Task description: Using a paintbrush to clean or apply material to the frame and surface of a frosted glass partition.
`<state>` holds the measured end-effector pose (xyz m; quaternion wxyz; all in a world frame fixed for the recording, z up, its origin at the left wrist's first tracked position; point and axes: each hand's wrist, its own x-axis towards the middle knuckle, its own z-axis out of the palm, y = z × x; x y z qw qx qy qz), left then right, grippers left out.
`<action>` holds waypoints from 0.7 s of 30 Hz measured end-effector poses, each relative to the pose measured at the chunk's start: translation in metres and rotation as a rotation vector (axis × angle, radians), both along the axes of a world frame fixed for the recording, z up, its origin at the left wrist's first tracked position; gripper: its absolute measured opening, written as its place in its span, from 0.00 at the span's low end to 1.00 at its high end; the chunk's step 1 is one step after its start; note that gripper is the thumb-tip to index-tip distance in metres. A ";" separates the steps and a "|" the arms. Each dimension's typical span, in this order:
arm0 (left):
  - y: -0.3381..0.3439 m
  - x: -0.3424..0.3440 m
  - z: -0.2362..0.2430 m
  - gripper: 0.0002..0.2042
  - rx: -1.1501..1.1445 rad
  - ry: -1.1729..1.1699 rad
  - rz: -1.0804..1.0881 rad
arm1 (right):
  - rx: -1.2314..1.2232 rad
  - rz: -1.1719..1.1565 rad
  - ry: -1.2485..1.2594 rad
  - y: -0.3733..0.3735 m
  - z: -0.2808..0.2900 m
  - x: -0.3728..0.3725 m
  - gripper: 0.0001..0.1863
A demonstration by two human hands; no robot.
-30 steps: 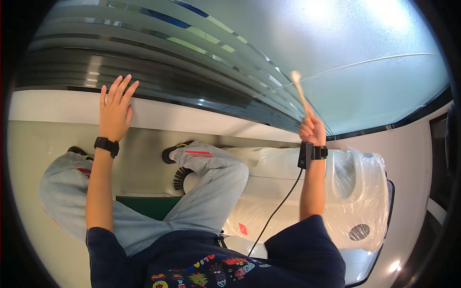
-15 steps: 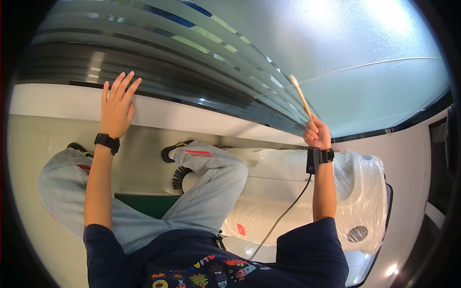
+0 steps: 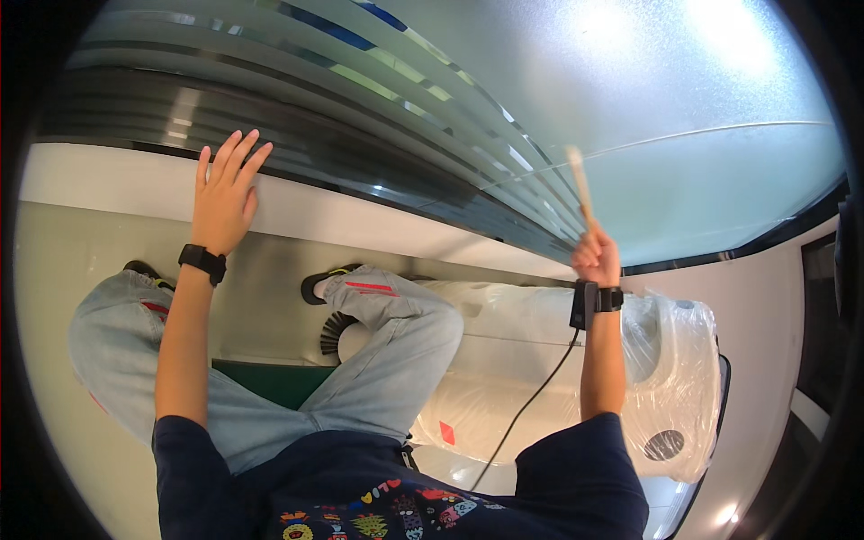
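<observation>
My right hand (image 3: 597,256) is closed around the lower end of a slim wooden-handled brush (image 3: 582,191). The brush points up in front of the frosted glass wall (image 3: 684,171), and motion blurs its pale tip. Whether that tip touches the glass, I cannot tell. Off to the left, my left hand (image 3: 225,193) is open, fingers spread, over the bottom edge of the glass and the white ledge (image 3: 99,171). Nothing is in it. Black bands with small devices sit on both wrists, and a cable (image 3: 526,405) runs down from the right one.
A bulky white object wrapped in clear plastic (image 3: 531,360) stands under my right arm. My bent legs are below, by a round black-bristled brush (image 3: 333,335) and a dark green panel (image 3: 270,382). Clear stripes cross the glass on the left.
The brush in my right hand has swung to the right at its tip and stands more upright. My left hand stays spread, shifted slightly in the picture.
</observation>
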<state>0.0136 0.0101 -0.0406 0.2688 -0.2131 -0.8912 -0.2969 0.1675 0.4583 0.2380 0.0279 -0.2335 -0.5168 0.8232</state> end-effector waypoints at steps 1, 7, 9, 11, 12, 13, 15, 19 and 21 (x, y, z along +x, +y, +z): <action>0.001 0.001 -0.001 0.30 0.000 -0.010 -0.001 | -0.035 -0.006 0.183 0.002 0.003 0.001 0.17; 0.002 0.000 -0.002 0.30 -0.008 -0.003 0.011 | -0.001 0.035 -0.040 0.001 0.002 -0.004 0.18; 0.002 0.000 -0.002 0.30 0.009 0.012 0.012 | -0.100 0.037 0.210 -0.001 -0.001 -0.004 0.18; 0.001 0.002 -0.002 0.30 0.003 0.008 0.001 | 0.141 -0.019 -0.045 -0.004 -0.012 -0.003 0.18; 0.001 0.001 -0.002 0.30 -0.001 0.000 0.001 | 0.101 -0.047 -0.115 -0.003 -0.013 -0.003 0.18; 0.001 0.001 -0.002 0.30 -0.006 -0.001 0.002 | 0.014 0.042 -0.219 -0.003 -0.017 -0.003 0.18; 0.001 0.000 -0.002 0.30 -0.001 -0.010 -0.013 | 0.005 -0.039 0.172 0.001 -0.014 -0.002 0.18; 0.000 0.001 -0.003 0.30 -0.010 -0.009 -0.015 | 0.075 0.100 -0.222 0.005 -0.013 -0.004 0.18; 0.001 -0.002 -0.003 0.30 -0.011 -0.008 -0.009 | -0.029 0.061 0.005 0.003 -0.011 -0.005 0.18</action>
